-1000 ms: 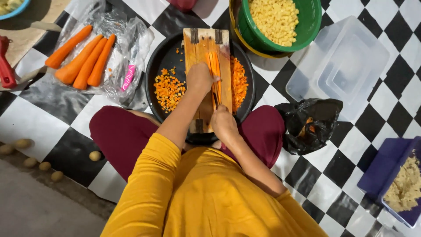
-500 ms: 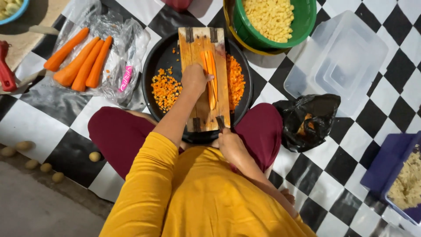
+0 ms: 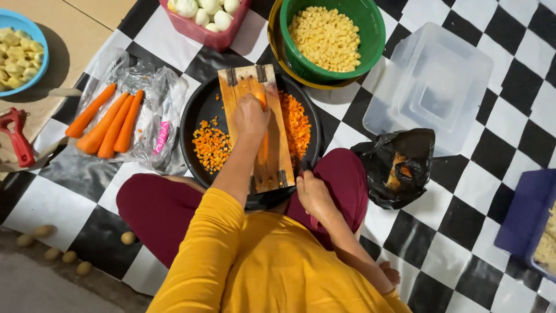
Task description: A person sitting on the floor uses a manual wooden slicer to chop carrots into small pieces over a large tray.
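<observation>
Left of the black round pan (image 3: 194, 113), clear plastic bag (image 3: 156, 98); left hand (image 3: 250, 115) presses orange carrot piece (image 3: 263, 145), lengthwise near-to-far, on wooden slicer board (image 3: 277, 156); right hand (image 3: 313, 194) grips its near end.

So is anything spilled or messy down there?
A little. Small potatoes lie loose at the mat's edge, outside any bowl. Diced carrot is scattered in the black pan on both sides of the wooden slicer under the left hand.

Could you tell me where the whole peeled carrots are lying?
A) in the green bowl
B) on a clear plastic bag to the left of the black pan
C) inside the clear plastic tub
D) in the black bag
B: the whole carrots lie on the clear plastic bag, left of the black pan.
</observation>
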